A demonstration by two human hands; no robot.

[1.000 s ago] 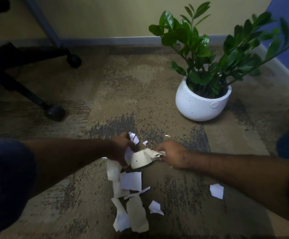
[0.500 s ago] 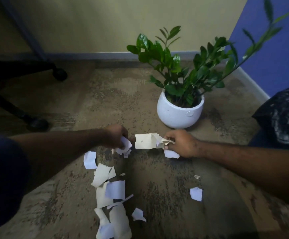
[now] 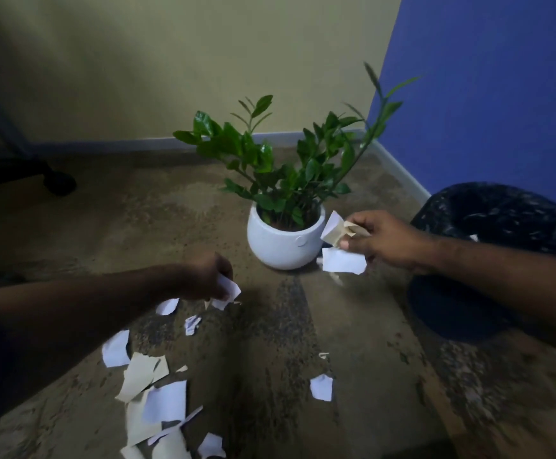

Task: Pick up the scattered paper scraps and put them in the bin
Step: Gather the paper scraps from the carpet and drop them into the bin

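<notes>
I judge the job barely begun: my right hand pinches several paper scraps near the black-lined bin at three o'clock, my left hand grips one scrap, and many loose scraps lie on the carpet at seven o'clock.

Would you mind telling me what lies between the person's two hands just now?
In the head view, the white plant pot stands between the left hand and the right hand, slightly behind the line joining them; otherwise there is only carpet.

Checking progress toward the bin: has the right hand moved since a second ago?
Yes. The right hand, gripping scraps, has lifted off the carpet and gone rightward past the white pot toward the bin.
</notes>
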